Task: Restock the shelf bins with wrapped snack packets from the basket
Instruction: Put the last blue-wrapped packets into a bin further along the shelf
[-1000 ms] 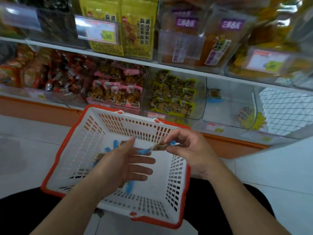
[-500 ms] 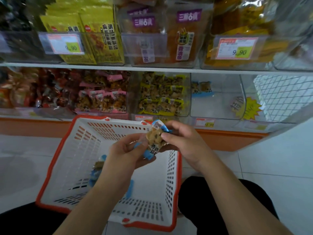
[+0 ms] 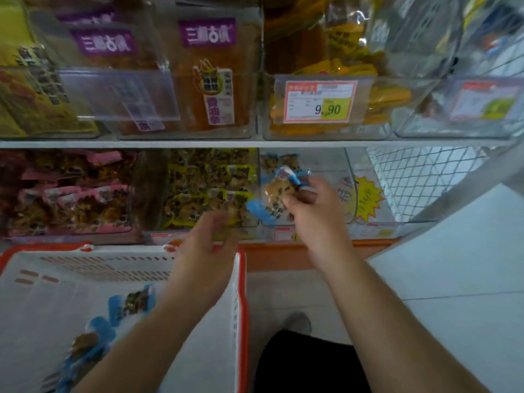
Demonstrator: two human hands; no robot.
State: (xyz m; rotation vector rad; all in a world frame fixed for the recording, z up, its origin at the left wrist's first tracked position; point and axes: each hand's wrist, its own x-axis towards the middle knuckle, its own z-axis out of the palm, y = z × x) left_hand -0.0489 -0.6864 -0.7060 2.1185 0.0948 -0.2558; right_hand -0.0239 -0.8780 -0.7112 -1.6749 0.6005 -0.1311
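My right hand (image 3: 314, 211) pinches a small bunch of blue-wrapped snack packets (image 3: 279, 191) and holds them in front of the clear bin (image 3: 326, 165) on the lower shelf, which has a few blue packets at its back. My left hand (image 3: 207, 245) hovers above the far rim of the white basket with orange trim (image 3: 239, 279); its fingers are loosely curled and hold nothing. More blue-wrapped packets (image 3: 131, 303) lie on the basket's floor at lower left, partly behind my left forearm.
Left of that bin stand a bin of yellow-wrapped snacks (image 3: 207, 188) and a bin of pink-wrapped snacks (image 3: 71, 194). The upper shelf carries bins with larger bags and a 9.90 price tag (image 3: 320, 102). A wire mesh panel (image 3: 419, 177) closes the shelf's right end. White floor tiles lie right.
My right hand has lifted the blue packets from over the basket up and right to the bin front. My left hand has let go of them and stays above the basket rim.
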